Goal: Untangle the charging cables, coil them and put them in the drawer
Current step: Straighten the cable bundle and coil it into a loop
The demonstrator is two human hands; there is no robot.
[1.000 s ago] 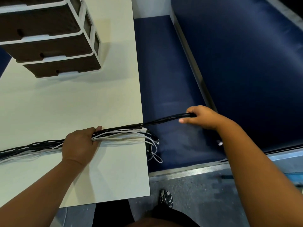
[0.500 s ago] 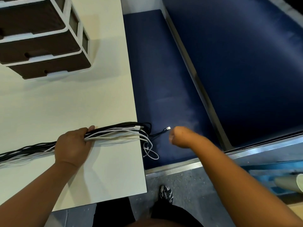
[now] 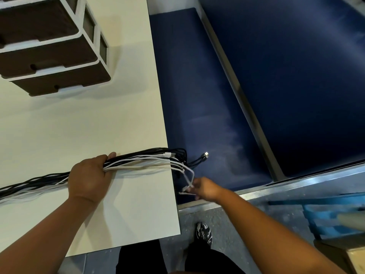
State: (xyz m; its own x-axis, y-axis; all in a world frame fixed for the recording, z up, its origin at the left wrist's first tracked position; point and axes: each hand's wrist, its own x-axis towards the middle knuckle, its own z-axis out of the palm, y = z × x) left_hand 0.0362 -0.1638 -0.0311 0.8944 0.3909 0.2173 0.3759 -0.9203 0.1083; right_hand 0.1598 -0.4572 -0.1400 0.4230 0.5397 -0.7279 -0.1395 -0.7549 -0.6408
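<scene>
Loosely bunched black and white cables (image 3: 138,160) overhang the table (image 3: 98,125).

Matt table (image 3: 118,125), padded cloth bench (image 3: 197,95)

A cream table (image 3: 83,131) carries everything, its right edge running from 12 o'clock down toward 6. At its 11 o'clock corner stands a white-framed drawer unit (image 3: 59,44) with dark brown drawer fronts. A bundle of black and white cables (image 3: 138,160) lies across the table from 9 o'clock to 3 o'clock, the ends spilling over the right edge above a blue bench (image 3: 197,99).
</scene>
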